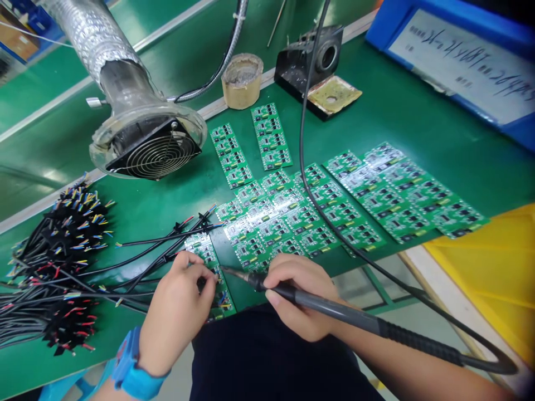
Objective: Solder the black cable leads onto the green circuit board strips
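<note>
Stretching widest, a green workbench [393, 111] bears a cable heap [62, 250] left of the soldering iron [334, 306]. The right hand [307, 278] wraps its fingers round the iron; left of the iron's tip, the left hand [175, 306] pinches fingertips, unclear on what, over a circuit-board strip [209, 252].

My 1 camera sits on my head, looking forward and steeply down at the block of circuit boards [288, 214] from my side of it. It is near enough that my left hand [179, 309] and right hand [298, 292] show large at the block's near side. The view is tilted: the pale rail [358, 27] beyond the block climbs rightward.
</note>
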`<state>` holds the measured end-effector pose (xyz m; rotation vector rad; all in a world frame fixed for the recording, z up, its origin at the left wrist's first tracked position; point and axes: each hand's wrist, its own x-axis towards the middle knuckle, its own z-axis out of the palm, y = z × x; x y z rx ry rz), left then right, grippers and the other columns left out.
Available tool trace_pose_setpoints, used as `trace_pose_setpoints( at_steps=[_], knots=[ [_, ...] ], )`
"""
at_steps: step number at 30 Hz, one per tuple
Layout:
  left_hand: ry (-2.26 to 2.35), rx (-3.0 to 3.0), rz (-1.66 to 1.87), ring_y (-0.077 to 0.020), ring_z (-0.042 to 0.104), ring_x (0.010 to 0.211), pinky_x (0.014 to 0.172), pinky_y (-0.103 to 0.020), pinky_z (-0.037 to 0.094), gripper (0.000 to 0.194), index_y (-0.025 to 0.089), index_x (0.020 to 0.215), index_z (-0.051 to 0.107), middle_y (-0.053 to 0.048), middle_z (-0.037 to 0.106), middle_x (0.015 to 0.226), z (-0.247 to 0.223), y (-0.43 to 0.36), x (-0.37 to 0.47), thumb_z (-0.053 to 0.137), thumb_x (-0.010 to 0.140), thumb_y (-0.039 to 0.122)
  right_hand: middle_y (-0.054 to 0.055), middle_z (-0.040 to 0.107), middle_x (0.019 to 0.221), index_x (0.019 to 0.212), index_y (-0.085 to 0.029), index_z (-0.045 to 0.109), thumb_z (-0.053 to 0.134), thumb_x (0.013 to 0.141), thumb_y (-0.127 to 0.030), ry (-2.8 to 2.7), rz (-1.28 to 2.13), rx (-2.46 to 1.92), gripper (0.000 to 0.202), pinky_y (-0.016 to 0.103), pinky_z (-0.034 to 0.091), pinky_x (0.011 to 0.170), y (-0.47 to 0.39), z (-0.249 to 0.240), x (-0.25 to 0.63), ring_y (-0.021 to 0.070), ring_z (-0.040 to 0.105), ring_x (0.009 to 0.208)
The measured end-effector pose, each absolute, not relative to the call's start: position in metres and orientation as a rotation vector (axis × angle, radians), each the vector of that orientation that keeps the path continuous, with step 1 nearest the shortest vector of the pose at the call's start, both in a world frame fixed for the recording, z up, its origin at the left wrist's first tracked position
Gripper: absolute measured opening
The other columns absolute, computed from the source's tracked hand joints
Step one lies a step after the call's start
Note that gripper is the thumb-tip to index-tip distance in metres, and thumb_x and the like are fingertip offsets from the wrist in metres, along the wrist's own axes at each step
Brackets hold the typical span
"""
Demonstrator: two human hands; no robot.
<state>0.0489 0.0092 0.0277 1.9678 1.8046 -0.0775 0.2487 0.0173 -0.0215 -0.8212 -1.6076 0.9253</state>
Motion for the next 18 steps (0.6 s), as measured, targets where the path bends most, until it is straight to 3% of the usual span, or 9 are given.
trace_pose_setpoints(
  at_steps=[18],
  knots=[
    [1.728,1.831,-0.081,-0.0153,0.055,0.075,0.072,-0.03,0.045,0.023,0.019,0.064,0.061,-0.003,0.052,0.082,0.026,0.025,0.047,0.049,0.081,0.027,0.001,0.057,0.058,0.081,-0.019,0.054,0.053,0.067,-0.01,-1.694,0.916,-0.792,0.017,0.026,0.044,0.048,0.017,-0.025,0.247,0.0128,0.052,0.05]
  ],
)
